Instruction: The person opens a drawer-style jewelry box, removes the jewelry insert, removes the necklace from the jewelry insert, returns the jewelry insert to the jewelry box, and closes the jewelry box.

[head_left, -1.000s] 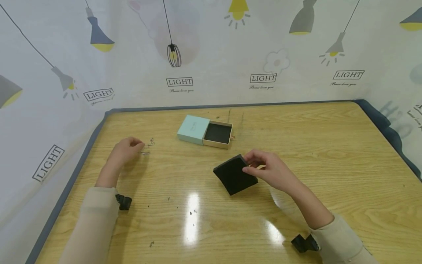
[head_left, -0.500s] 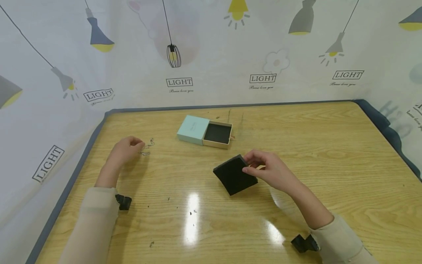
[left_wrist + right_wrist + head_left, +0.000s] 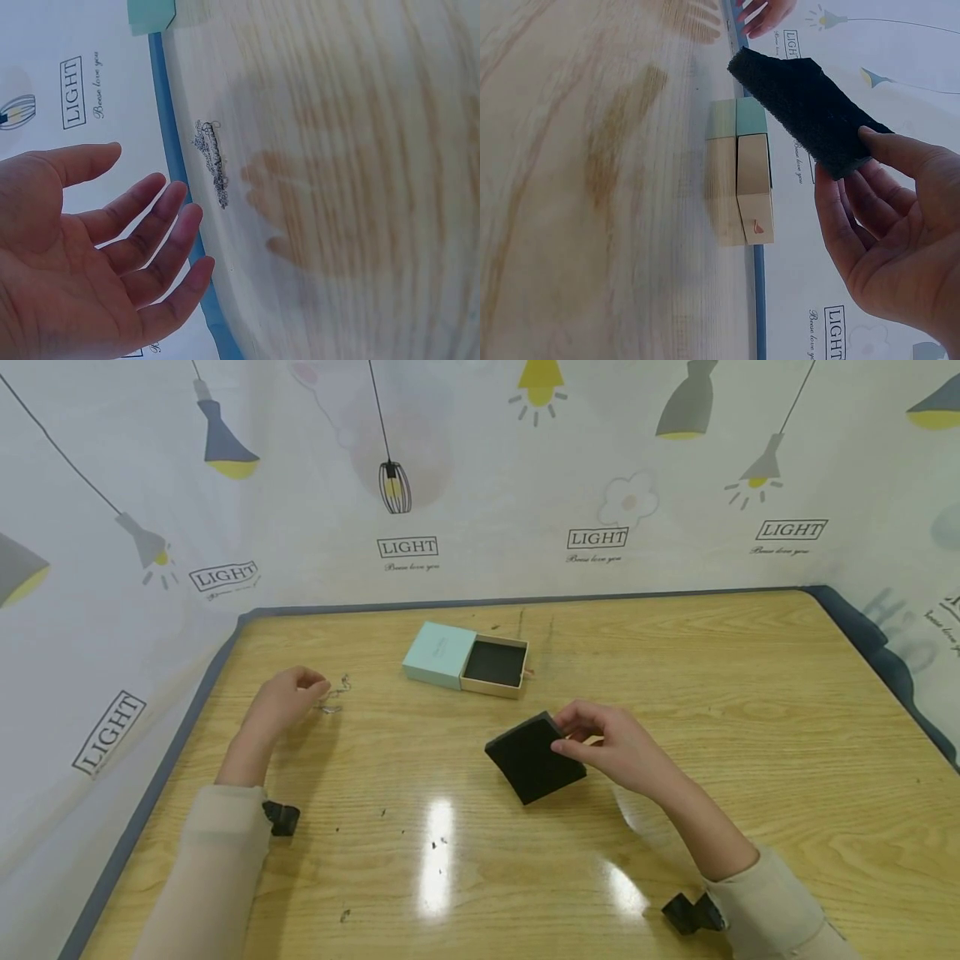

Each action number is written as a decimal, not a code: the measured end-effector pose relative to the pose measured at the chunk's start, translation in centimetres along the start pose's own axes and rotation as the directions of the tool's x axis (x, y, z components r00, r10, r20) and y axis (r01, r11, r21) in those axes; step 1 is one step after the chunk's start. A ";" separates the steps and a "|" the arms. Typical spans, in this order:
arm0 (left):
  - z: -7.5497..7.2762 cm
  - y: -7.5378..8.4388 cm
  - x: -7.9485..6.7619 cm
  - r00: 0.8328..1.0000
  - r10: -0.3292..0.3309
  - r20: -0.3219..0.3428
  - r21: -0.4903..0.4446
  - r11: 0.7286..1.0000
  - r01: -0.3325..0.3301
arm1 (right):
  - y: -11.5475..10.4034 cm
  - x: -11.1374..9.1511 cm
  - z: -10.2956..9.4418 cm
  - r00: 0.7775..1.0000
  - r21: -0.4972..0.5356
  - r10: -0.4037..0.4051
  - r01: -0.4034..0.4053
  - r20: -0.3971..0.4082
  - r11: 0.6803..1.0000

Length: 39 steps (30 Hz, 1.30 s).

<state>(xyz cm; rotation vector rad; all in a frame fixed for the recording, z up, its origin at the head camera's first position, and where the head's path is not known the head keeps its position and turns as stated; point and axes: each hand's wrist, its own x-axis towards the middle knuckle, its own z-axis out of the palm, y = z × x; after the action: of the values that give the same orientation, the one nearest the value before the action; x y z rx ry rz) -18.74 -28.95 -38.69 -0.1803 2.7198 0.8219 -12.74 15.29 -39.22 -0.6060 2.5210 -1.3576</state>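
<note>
My right hand (image 3: 618, 752) pinches a square black foam pad (image 3: 531, 764) by its edge, between thumb and fingers, and holds it tilted above the table. In the right wrist view the foam pad (image 3: 802, 105) shows its rough edge. On the left, my left hand (image 3: 281, 702) is above the table beside a thin silver chain (image 3: 333, 693). The left wrist view shows its fingers apart and loosely bent, with nothing between them, and the chain (image 3: 212, 161) lying bunched on the table. A light-blue box (image 3: 441, 653) sits further back, its drawer (image 3: 491, 692) pulled out to the right.
Something flat and black lines the drawer (image 3: 497, 662), which has a small ribbon pull (image 3: 530, 672). Small dark specks (image 3: 438, 842) are scattered on the wooden table (image 3: 712, 710). A printed white curtain (image 3: 495, 485) hangs behind and along the left side.
My left hand has lifted very slightly beside the chain. My right hand and the foam pad have stayed in place, and so has the box.
</note>
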 end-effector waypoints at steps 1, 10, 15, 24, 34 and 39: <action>0.0 0.1 0.0 1.000 0.001 -0.002 0.001 1.000 -0.001 | 0.0 0.0 0.0 1.000 -0.002 -0.001 0.001 -0.001 1.000; 0.0 0.5 -0.1 1.000 0.013 -0.013 0.007 1.000 -0.013 | 0.0 0.0 0.1 1.000 -0.002 -0.005 0.005 -0.003 1.000; -0.1 1.0 -0.1 0.999 0.023 -0.034 0.021 1.000 -0.022 | 0.0 0.0 0.1 1.000 0.002 -0.005 0.005 -0.001 1.000; 0.1 1.9 0.2 0.998 0.042 -0.037 0.032 0.999 -0.040 | 0.0 0.0 0.1 1.000 0.010 -0.011 0.011 0.002 1.000; 0.5 3.0 0.6 0.994 0.103 -0.037 0.021 0.995 -0.103 | 0.0 -0.1 0.2 1.000 0.009 -0.016 0.016 0.000 1.000; 0.7 3.6 0.7 0.987 0.144 -0.065 -0.005 0.989 -0.145 | 0.0 -0.1 0.2 1.000 0.009 -0.009 0.009 0.002 1.000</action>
<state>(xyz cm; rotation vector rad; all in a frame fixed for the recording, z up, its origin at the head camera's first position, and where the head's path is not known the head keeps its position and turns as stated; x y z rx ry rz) -19.96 -25.59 -37.65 -0.0114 2.8160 0.8829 -12.58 15.18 -39.31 -0.6176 2.5123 -1.3693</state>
